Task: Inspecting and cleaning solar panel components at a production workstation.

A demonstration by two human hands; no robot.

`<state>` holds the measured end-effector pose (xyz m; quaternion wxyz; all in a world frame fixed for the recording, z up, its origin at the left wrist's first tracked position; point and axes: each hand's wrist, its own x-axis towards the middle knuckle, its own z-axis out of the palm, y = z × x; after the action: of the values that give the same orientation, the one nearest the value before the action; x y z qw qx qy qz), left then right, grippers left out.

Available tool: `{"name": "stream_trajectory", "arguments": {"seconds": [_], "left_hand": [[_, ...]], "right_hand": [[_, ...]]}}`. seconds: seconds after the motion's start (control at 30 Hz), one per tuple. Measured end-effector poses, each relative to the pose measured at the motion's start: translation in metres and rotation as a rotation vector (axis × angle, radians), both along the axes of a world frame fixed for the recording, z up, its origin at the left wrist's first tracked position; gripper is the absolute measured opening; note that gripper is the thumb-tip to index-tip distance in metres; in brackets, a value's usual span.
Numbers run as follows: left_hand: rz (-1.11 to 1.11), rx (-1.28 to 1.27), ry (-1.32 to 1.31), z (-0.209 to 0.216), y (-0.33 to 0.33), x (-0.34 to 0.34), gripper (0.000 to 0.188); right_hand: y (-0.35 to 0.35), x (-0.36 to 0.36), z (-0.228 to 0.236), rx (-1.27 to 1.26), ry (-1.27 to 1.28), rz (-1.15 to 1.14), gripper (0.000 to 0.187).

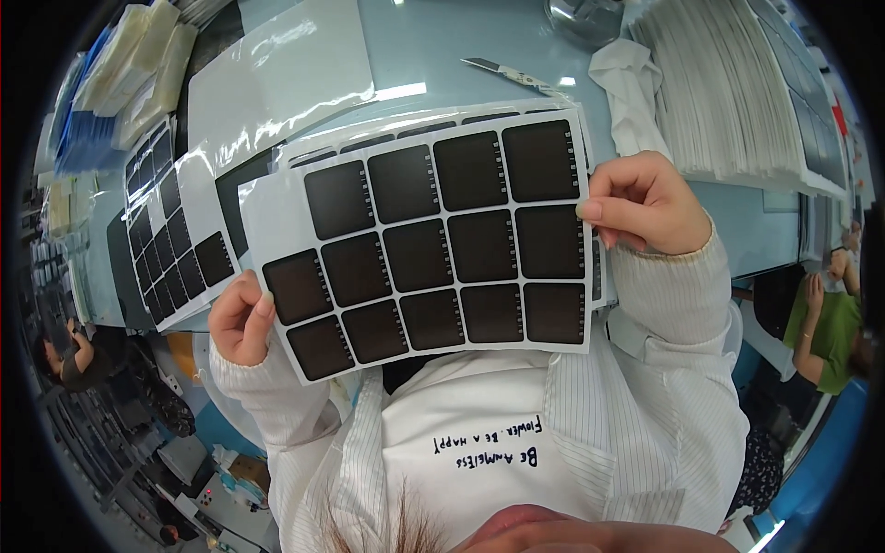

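Note:
Between my two hands I hold up a white sheet [274,215] that carries rows of black, rounded squares. My left hand [241,318] pinches its lower left edge between thumb and fingers. At its right edge my right hand [650,205] grips it the same way, thumb on top. One square's place at the sheet's upper left corner is plain white. Behind its top edge shows part of a similar sheet [369,138]. A craft knife [512,73] lies on the table beyond, its blade pointing left.
A tall stack of white sheets [724,92] stands at the right, beside a crumpled white cloth [627,88]. Blank glossy sheets [286,78] and more black-square sheets [171,263] cover the left. Bundled packs [124,69] stand far left. People sit at both sides, one in green [816,332].

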<state>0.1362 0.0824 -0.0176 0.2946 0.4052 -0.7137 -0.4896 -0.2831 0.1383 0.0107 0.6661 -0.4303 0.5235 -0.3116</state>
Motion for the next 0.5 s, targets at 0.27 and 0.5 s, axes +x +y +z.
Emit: {"name": "stream_trajectory", "arguments": {"seconds": [0.27,0.5], "left_hand": [[-0.021,0.044,0.099,-0.0013,0.0011,0.0063,0.020],[0.025,0.086,0.149,0.0006,0.0011,0.0102,0.020]], "right_hand": [[0.0013,-0.0012,0.0035,0.009,-0.032,0.002,0.018],[0.0017,-0.0027,0.0035,0.005,-0.052,0.009,0.018]]}}
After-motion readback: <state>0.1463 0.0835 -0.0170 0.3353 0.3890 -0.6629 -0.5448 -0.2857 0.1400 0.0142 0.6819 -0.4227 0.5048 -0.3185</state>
